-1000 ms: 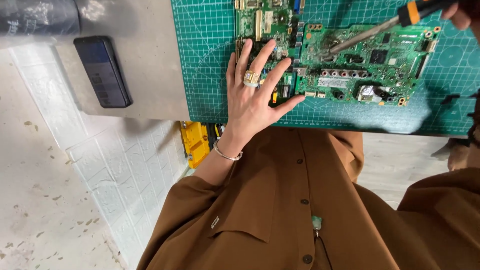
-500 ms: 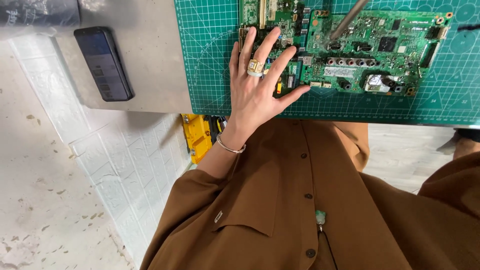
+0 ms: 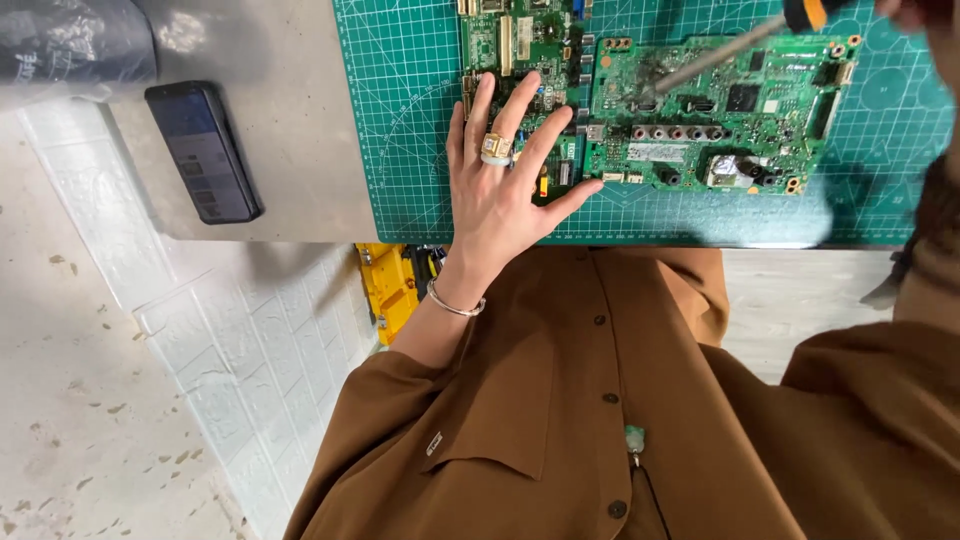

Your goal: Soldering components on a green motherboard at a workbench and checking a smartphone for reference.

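Two hands: the left [image 3: 505,195] and the right [image 3: 905,12]. Under the left hand, one circuit board [image 3: 720,120] on one cutting mat [image 3: 400,120]. One screwdriver [image 3: 745,40] in the right. One phone [image 3: 203,152] left of the left hand.

Compared with half a second ago, the screwdriver [image 3: 740,45] shaft lies at a shallower slant across the green circuit board [image 3: 715,110]; its orange-and-black handle and part of the right hand [image 3: 915,12] are back in view at the top edge.

Electronics workshop: cutting mat [image 3: 400,120], circuit board [image 3: 720,110].
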